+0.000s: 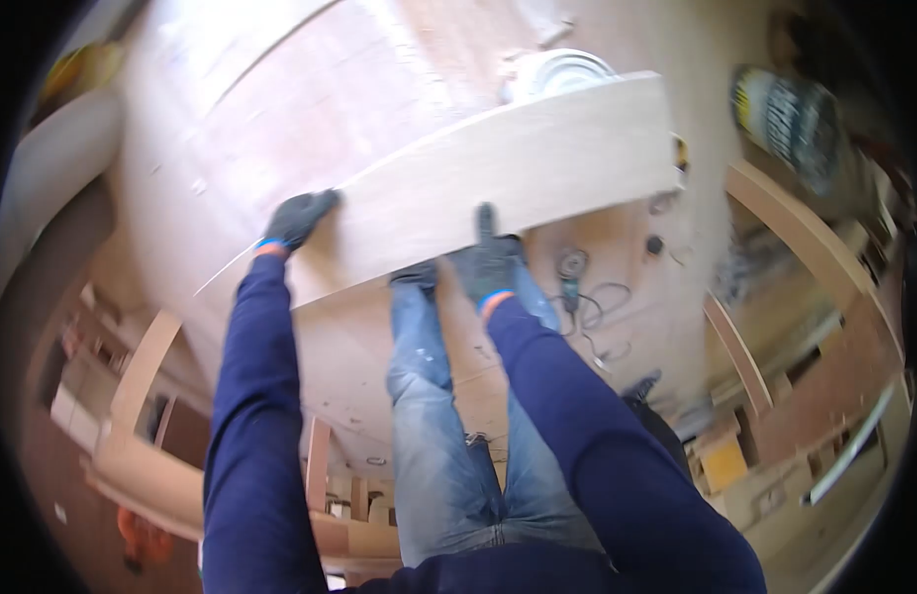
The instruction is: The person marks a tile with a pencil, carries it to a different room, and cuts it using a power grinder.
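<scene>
A long pale wooden board [518, 158] lies slantwise across the view in front of my legs. My left hand [302, 218], in a dark work glove, grips the board near its left end, fingers closed over the far edge. At the near edge, around the middle of its length, my right hand [490, 259] in a matching glove holds the board. One digit of that hand stretches over the top face, and the rest are hidden beneath. Part of a white round object [567, 71] shows behind the board's far edge.
On the floor to the right lies an angle grinder [572, 269] with a looped cord. A large labelled cylindrical container [790, 124] is at the upper right. Wooden frames [800, 223] flank both sides, and a big grey rounded form [67, 148] stands at the left.
</scene>
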Motion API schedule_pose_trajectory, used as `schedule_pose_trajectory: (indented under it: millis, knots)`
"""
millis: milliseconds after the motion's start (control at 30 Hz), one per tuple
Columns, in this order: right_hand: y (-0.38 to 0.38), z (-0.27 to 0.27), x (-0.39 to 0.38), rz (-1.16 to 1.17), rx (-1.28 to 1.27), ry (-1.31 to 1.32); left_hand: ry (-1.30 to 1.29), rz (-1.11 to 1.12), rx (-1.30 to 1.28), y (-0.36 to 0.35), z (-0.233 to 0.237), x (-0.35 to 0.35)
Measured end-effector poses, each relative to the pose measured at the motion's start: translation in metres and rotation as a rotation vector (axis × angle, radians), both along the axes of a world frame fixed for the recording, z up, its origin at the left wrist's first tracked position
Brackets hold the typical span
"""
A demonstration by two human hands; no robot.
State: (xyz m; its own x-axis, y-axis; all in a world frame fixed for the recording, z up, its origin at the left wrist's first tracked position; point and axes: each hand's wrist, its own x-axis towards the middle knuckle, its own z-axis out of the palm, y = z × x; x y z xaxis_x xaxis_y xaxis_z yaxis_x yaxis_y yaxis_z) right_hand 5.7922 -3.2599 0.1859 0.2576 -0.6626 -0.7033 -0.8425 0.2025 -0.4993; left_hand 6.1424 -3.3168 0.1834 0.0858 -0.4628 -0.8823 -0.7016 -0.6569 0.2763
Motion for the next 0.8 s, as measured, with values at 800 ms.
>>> schedule_pose_trajectory:
  millis: [800]
  knots:
    - [-0.076,-0.033,0.036,-1.724,0.576,-0.743,0.026,-0.052,-0.117,-0.035,-0.081,0.022]
